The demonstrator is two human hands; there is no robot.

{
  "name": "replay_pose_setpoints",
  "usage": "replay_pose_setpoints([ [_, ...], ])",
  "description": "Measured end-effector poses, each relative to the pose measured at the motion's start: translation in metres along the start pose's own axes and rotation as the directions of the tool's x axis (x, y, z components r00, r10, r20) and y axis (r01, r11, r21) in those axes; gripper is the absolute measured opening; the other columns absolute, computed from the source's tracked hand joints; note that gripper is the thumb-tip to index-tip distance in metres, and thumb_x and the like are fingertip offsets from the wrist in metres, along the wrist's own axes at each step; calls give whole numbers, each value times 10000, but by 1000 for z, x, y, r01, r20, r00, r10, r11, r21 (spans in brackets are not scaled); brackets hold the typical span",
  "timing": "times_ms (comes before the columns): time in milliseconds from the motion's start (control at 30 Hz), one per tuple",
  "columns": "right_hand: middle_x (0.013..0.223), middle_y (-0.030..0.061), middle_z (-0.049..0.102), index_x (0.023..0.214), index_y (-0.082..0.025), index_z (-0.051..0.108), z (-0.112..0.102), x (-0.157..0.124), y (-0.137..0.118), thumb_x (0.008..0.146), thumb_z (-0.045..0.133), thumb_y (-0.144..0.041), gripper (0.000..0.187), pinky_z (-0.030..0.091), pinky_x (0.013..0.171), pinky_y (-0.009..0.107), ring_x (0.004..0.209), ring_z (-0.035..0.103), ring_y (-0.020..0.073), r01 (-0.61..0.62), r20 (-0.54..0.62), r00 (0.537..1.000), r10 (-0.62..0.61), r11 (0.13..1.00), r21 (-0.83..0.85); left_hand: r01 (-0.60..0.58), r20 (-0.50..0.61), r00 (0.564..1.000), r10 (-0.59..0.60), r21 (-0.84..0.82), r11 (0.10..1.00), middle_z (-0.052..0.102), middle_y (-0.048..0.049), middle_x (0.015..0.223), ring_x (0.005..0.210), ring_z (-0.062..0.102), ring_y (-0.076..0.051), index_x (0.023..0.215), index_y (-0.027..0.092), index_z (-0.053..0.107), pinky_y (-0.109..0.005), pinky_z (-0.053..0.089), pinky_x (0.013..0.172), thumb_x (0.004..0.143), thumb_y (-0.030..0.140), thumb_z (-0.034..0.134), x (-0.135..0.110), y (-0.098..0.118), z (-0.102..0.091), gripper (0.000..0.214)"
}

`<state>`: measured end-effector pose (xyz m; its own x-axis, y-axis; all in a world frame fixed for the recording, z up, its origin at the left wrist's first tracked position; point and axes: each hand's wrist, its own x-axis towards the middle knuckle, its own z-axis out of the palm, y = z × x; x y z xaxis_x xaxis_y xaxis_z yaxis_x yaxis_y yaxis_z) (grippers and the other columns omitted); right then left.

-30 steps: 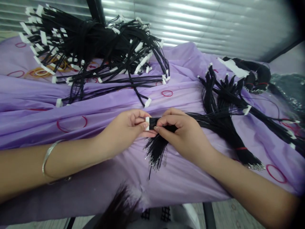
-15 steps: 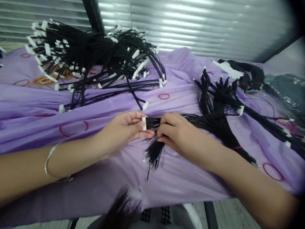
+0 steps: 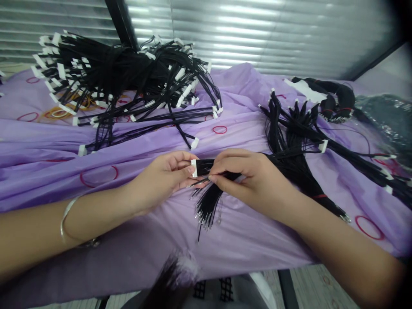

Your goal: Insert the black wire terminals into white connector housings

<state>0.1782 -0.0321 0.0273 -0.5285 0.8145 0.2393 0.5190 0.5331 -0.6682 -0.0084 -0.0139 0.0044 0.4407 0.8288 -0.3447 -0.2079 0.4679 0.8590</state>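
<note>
"So, what's the left hand (image 3: 175,172) got?"

"A white plug (image 3: 194,168), pinched between thumb and fingers, its long side standing across the black wires (image 3: 204,165) that run rightward from it."

"And the loose wire (image 3: 198,182)?"

"Just below the plug, its long axis slanting down to the left, tip near the left hand's fingers. The right hand (image 3: 249,175) has it, thumb and finger closed together on it, right of the plug."
</note>
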Motion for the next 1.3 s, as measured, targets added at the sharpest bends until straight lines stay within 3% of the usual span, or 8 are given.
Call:
replay_pose_setpoints([
  [100, 770, 1, 622, 765, -145, 654, 0, 0, -3, 796, 551, -120, 110, 410, 661, 189, 705, 543, 82, -24, -19, 999, 25, 998, 60, 9, 10, 1000, -9, 6, 1000, 629, -10, 694, 664, 645, -108, 842, 101, 537, -241, 541, 712, 804, 23, 517, 0, 2, 1, 88],
  [267, 558, -45, 526, 644, -146, 606, -2, 1, -3, 740, 556, -114, 113, 349, 498, 184, 531, 444, 66, -282, -74, 955, 288, 955, 91, 24, -9, 1000, -24, 41, 999, 638, -17, 707, 649, 679, -149, 867, 112, 516, -241, 545, 665, 797, 30, 527, -1, 4, 1, 108],
  [400, 520, -50, 488, 588, -150, 582, -3, 3, 1, 710, 553, -136, 127, 325, 482, 192, 512, 411, 67, -379, -53, 921, 385, 921, 92, 35, -3, 999, -35, 44, 998, 643, -18, 699, 662, 687, -160, 875, 118, 505, -232, 548, 664, 806, 41, 526, -2, 4, 2, 105],
  [1300, 500, -44, 473, 569, -149, 585, -4, 2, -1, 692, 528, -164, 137, 298, 459, 202, 491, 390, 72, -425, -23, 904, 428, 902, 75, 42, -13, 999, -41, 68, 997, 654, -22, 717, 679, 690, -162, 885, 124, 494, -250, 551, 685, 799, 45, 542, -2, 3, 2, 126],
])
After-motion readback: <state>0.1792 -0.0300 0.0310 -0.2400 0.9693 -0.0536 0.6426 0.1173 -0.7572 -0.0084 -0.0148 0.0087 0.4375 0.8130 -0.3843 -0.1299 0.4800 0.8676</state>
